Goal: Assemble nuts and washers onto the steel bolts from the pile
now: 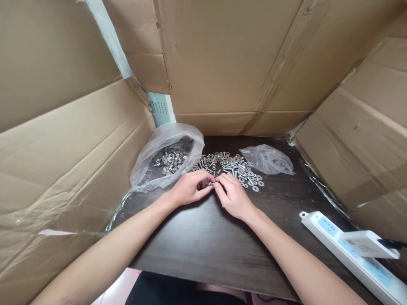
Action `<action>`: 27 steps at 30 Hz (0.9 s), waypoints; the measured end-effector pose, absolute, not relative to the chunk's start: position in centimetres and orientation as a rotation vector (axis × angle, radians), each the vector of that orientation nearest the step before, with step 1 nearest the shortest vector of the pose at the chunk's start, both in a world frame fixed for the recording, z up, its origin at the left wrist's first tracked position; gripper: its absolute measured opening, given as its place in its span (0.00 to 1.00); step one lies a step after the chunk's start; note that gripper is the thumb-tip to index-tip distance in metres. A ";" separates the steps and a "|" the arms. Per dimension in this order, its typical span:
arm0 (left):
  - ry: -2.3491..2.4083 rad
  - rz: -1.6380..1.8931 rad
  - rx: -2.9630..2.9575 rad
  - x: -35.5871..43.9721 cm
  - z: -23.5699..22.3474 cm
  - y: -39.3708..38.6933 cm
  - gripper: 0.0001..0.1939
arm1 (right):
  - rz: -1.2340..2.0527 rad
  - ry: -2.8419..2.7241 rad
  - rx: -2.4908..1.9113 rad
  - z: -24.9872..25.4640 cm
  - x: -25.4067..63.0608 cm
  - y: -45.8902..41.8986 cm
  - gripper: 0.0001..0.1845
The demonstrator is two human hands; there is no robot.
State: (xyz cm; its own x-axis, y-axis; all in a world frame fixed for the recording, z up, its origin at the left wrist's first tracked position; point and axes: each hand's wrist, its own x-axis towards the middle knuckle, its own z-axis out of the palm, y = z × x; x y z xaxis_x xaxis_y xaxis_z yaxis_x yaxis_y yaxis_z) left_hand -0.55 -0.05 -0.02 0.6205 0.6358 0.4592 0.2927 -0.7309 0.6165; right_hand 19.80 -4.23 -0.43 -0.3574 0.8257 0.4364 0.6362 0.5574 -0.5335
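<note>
My left hand and my right hand meet over the dark table, fingers pinched together on a small metal bolt held between them. Just beyond the fingertips lies a loose heap of silver bolts and washers. To the left of the heap, an open clear plastic bag holds several more assembled bolts. A smaller crumpled plastic bag lies to the right of the heap.
Cardboard walls enclose the table on the left, back and right. A white power strip with a plugged adapter lies at the right front. The table's front edge runs below my forearms.
</note>
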 end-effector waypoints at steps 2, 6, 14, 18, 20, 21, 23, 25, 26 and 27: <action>0.730 0.934 2.356 -0.6 0.0 0.0 0.07 | 0.352 -2.104 -1.161 -0.5 19.8 -4.2 0.10; 0.736 0.923 2.358 -0.6 -0.1 0.0 0.07 | 0.348 -2.110 -1.174 -0.5 19.8 -4.2 0.10; 0.746 0.930 2.372 -0.6 -0.1 0.0 0.07 | 0.324 -2.134 -1.201 -0.4 19.8 -4.2 0.11; 0.732 0.939 2.373 -0.5 0.0 0.0 0.08 | 0.306 -2.124 -1.210 -0.5 19.9 -4.1 0.12; 0.719 0.946 2.371 -0.5 0.1 0.0 0.08 | 0.300 -2.112 -1.215 -0.5 19.8 -4.1 0.12; 0.713 0.952 2.371 -0.5 0.1 0.0 0.08 | 0.296 -2.108 -1.215 -0.5 19.8 -4.1 0.12; 0.703 0.958 2.374 -0.4 0.1 0.0 0.08 | 0.287 -2.100 -1.209 -0.5 19.8 -4.1 0.12; 0.708 0.957 2.377 -0.4 0.1 0.0 0.08 | 0.276 -2.093 -1.207 -0.4 19.8 -4.1 0.12; 0.716 0.955 2.378 -0.4 0.1 0.0 0.09 | 0.270 -2.091 -1.209 -0.4 19.8 -4.1 0.12; 0.728 0.950 2.381 -0.4 0.1 0.0 0.09 | 0.266 -2.089 -1.215 -0.4 19.8 -4.1 0.12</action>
State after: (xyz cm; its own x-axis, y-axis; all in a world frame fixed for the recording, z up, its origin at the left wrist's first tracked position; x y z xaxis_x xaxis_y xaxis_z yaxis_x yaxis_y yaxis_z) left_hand -0.42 0.02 0.07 0.6195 0.6242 0.4761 0.2972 -0.7478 0.5937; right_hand 19.77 -4.12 -0.41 -0.3189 0.8265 0.4639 0.6838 0.5395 -0.4913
